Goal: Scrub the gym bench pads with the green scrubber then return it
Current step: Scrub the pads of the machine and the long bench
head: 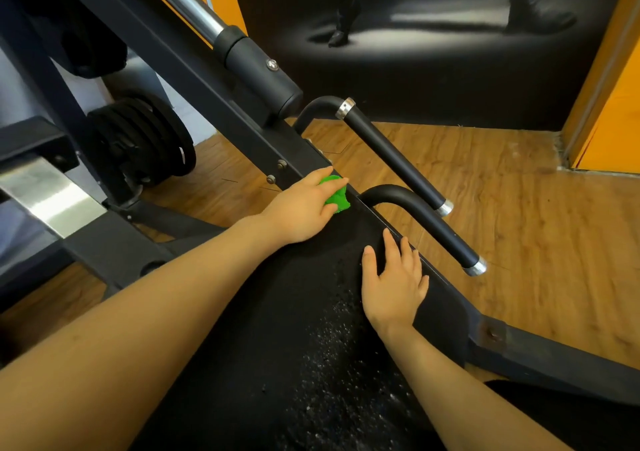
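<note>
The left hand [304, 208] grips the green scrubber [336, 194], pressing it on the far end of the bench pad [294, 329]. Nearer, apart from it, the right hand [393, 284] rests flat, fingers straight.

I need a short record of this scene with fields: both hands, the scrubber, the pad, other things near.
left hand: holds the green scrubber against the far end of the pad
right hand: flat, fingers straight, rests on the pad's right edge
bench pad: black, pale specks on its surface
nearby: two black handles, weight plates, wooden floor
</note>
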{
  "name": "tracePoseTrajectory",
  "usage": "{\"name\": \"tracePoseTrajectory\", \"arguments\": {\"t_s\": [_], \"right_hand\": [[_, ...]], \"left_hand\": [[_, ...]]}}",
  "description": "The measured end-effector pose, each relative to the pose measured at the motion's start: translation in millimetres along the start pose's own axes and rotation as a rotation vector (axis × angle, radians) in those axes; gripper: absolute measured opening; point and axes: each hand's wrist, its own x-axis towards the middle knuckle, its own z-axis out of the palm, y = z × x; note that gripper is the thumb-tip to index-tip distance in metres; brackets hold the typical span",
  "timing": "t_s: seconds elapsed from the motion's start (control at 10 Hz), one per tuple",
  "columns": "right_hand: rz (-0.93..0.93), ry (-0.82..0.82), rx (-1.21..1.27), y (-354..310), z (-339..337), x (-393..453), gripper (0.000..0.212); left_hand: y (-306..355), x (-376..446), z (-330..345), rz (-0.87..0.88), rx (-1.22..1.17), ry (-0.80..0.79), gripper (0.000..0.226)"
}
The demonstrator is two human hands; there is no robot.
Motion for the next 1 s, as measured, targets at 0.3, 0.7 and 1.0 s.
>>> {"name": "tracePoseTrajectory", "arguments": {"t_s": [0.3, 0.7, 1.0], "right_hand": [[-0.011, 0.006, 0.006, 1, 0, 0, 0.056], [-0.012, 0.002, 0.006, 2, 1, 0, 0.057], [-0.022, 0.005, 0.011, 3, 1, 0, 0.057]], "left_hand": [[-11, -63, -6, 0.054, -0.07, 0.021, 0.055], [2, -26, -4, -0.147, -0.139, 0.075, 0.061], [0, -13, -7, -0.152, -0.231, -0.002, 0.058]]}}
